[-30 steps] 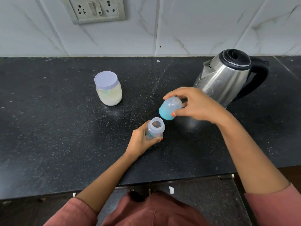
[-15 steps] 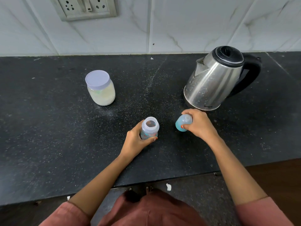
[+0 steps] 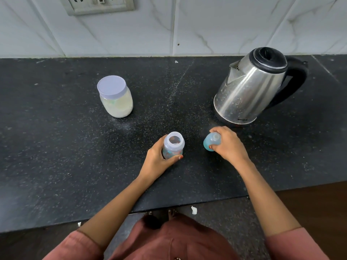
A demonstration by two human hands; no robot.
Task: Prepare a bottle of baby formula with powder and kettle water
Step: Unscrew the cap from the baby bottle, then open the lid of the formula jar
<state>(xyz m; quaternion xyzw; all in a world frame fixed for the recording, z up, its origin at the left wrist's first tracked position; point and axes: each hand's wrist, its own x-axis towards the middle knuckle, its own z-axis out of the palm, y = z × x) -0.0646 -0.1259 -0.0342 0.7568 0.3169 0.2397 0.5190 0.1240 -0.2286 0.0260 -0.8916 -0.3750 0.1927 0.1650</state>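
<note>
The open baby bottle (image 3: pixel 173 146) stands upright on the black counter (image 3: pixel 56 147), its mouth uncovered. My left hand (image 3: pixel 156 161) wraps around its lower body. To its right, my right hand (image 3: pixel 228 144) grips the blue bottle cap (image 3: pixel 210 143), which rests on the counter. A steel kettle (image 3: pixel 249 89) with a black lid and handle stands at the back right, just behind my right hand. The powder jar (image 3: pixel 116 97), closed with a pale lid, sits at the back left, apart from both hands.
A white tiled wall (image 3: pixel 206 25) with a socket plate (image 3: pixel 99 4) runs behind the counter. The counter's front edge (image 3: pixel 187 205) lies near my body, with dark floor below it.
My right hand carried the blue cap down from above the bottle and set it on the counter to the right. My left hand stayed on the bottle.
</note>
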